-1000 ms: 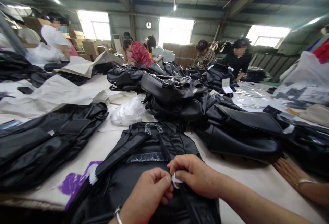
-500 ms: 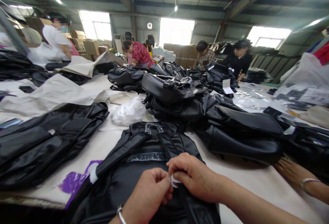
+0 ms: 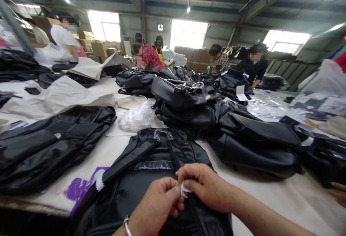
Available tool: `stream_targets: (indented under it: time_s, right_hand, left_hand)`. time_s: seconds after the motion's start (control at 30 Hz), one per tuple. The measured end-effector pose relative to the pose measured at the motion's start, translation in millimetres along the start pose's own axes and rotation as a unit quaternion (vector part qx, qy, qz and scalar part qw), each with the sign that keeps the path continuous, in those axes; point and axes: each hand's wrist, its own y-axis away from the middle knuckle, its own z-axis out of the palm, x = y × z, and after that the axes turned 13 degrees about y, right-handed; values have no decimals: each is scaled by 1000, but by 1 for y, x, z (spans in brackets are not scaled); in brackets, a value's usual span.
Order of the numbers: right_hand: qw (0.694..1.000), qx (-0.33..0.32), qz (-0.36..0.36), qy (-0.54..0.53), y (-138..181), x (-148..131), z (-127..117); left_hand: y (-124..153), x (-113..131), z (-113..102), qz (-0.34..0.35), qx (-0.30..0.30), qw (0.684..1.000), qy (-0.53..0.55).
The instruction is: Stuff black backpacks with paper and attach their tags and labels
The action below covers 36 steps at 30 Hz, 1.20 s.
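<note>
A black backpack [image 3: 151, 183] lies strap side up in front of me, its top handle wrapped in clear film. Over its right strap, my left hand [image 3: 166, 200] and my right hand [image 3: 202, 185] meet, fingertips pinched on a small piece of white paper or tape [image 3: 184, 189]. Its exact kind is too small to tell, and the fingers partly cover it. Another white piece with a zigzag edge [image 3: 99, 181] is wrapped on the left strap. Purple plastic packaging [image 3: 78, 191] lies beside the backpack on the left.
Another black backpack [image 3: 56, 145] lies at left. A pile of black bags [image 3: 186, 99] stands behind, with more bags [image 3: 256, 145] to the right. Crumpled clear plastic [image 3: 137, 117] and paper sheets [image 3: 51, 97] lie on the table. Several people work farther back; another person's hand [image 3: 337, 192] shows at far right.
Both my hands keep their pinch in nearly the same place. The other person's hand at the right has drawn away toward the frame's edge. The view has shifted slightly.
</note>
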Motion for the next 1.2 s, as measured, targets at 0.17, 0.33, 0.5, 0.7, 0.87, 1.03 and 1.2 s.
stream_targets:
  time_s: [0.17,0.33,0.5,0.7,0.87,1.03,1.2]
  right_hand:
    - [1000,17,4,12,1,-2,1]
    - [1000,19,8,-9,2,0,4]
    - [999,31,15,22,3,0,6]
    - [999,32,8,43,4,-1,6]
    - [997,33,-22,67,3,-5,4]
    - [993,40,-68,88,2,-7,2]
    - [997,28,-27,68,3,-5,2]
  left_hand:
    - [0,-1,0,20,-7,1000,1]
    - [0,-3,-1,24,-2,1000,-3]
    - [2,-2,-2,9,3,1000,18]
    - [2,2,-3,-17,-4,998,58]
    - [0,-1,-5,-4,-3,1000,27]
    - [0,-3,-6,5,-8,1000,12]
    - [0,-2,-7,0,-10,1000,16]
